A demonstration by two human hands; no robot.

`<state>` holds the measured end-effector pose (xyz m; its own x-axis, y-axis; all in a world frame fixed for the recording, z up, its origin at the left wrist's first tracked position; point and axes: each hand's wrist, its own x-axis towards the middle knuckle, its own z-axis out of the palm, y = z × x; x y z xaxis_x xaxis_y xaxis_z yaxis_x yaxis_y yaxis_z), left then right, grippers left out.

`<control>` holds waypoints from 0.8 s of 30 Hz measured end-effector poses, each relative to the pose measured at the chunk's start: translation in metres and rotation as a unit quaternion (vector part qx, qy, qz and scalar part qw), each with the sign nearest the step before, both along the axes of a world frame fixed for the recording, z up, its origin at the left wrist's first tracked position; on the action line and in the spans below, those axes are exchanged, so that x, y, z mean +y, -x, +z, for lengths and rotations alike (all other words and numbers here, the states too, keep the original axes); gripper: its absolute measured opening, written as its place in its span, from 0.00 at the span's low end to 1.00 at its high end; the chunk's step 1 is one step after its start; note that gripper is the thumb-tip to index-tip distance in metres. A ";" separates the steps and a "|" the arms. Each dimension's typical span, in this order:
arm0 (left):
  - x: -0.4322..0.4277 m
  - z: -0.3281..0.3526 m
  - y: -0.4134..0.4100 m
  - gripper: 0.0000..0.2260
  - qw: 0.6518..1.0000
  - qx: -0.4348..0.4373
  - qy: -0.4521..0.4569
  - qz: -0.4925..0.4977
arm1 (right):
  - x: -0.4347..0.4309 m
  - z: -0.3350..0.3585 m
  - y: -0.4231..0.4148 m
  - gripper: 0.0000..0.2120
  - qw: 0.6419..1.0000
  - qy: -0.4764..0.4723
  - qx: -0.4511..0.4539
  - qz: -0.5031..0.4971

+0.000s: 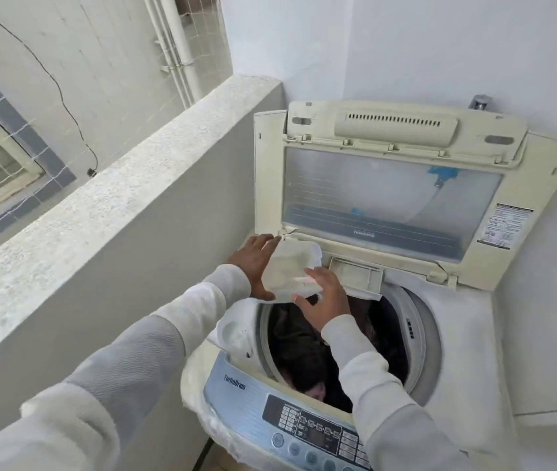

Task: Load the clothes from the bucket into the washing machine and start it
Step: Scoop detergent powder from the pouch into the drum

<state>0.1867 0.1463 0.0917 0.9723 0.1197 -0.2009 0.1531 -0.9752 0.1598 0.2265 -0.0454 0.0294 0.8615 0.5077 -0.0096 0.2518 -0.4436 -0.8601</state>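
Several dark clothes [301,348] lie inside the drum [423,338] of the washing machine [467,334], so I judge loading complete or nearly so; the bucket is out of view. At the back-left of the opening I steady a white detergent tray [290,266]: my left hand [253,266] lays its fingers straight along the tray's left side, and my right hand [326,300] sets its fingers, spread apart, against the near edge. Next, as I judge it: seat the tray squarely below the raised lid [389,192], lower the lid, then press start on the control panel [314,430].
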 end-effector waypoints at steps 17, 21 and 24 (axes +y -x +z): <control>-0.008 -0.031 -0.005 0.59 0.971 0.001 -0.237 -0.041 | -0.001 -0.026 -0.002 0.30 0.990 -0.072 0.076 -0.096; -0.008 -0.031 -0.007 0.58 0.967 0.006 -0.249 -0.046 | -0.002 -0.027 -0.005 0.31 0.969 -0.088 0.180 -0.141; -0.010 -0.031 -0.005 0.58 0.965 0.006 -0.258 -0.042 | 0.002 -0.025 -0.004 0.29 0.970 -0.073 0.181 -0.143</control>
